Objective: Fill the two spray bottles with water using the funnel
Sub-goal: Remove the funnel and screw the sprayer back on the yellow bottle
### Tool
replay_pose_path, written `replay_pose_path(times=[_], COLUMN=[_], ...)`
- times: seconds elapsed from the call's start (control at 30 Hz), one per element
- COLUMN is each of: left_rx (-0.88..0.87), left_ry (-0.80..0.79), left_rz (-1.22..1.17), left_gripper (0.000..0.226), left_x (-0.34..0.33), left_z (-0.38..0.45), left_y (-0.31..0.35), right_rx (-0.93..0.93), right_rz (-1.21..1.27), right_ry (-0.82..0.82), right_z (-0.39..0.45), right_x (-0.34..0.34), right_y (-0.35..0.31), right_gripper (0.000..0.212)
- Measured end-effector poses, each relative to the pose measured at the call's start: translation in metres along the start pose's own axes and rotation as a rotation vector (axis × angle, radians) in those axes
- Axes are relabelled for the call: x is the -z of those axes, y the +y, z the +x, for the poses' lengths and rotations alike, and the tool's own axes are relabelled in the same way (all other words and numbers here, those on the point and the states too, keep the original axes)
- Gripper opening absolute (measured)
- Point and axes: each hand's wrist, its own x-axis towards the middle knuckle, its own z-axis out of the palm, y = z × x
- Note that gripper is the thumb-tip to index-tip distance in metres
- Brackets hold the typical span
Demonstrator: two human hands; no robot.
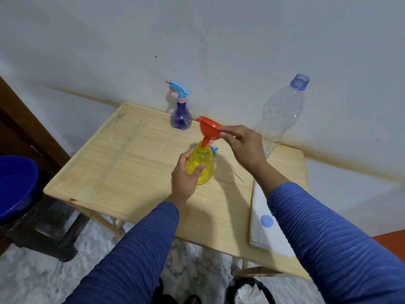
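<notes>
Gripping the yellow spray bottle (200, 164) near the worktop (122, 163) centre, the left hand (186, 174) curls fingers and thumb round its body. Orange funnel (208, 128) sits tilted, spout in the yellow bottle's neck; right hand (243, 145) pinches its rim. Behind the yellow bottle: purple spray bottle (180, 113), trigger head on. Far right of it: uncapped clear bottle (282, 113).

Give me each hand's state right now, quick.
Left hand: grips the yellow spray bottle.
Right hand: pinches the rim of the orange funnel, whose spout sits in the bottle's neck.
</notes>
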Motion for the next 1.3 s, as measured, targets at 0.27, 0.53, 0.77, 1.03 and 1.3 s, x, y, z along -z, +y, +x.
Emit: replay_pose_path(times=[0.27,0.53,0.77,1.03,1.3], left_rx=[-0.022,0.002,-0.005,0.008,-0.022], left_ry=[0.003,0.018,-0.003,-0.013,0.004], left_rz=[-0.041,0.038,0.015,-0.015,-0.021], left_gripper=[0.049,0.059,0.06,0.058,0.067], left_x=[0.0,0.004,0.004,0.002,0.002], left_z=[0.001,0.001,0.011,0.017,0.015], left_y=[-0.003,0.01,-0.006,-0.011,-0.014], right_rx=[-0.175,-0.359,-0.465,-0.579,-0.374], right_rz=[0.175,0.157,0.059,0.056,-0.09], right_ry=[0.054,0.208,0.252,0.183,0.12], right_z=[0.02,0.042,0.065,0.08,0.07], right_x=[0.007,-0.019,-0.051,-0.066,-0.07], right_y=[0.004,0.044,0.082,0.114,0.124], right_gripper=[0.018,0.016,0.018,0.023,0.048])
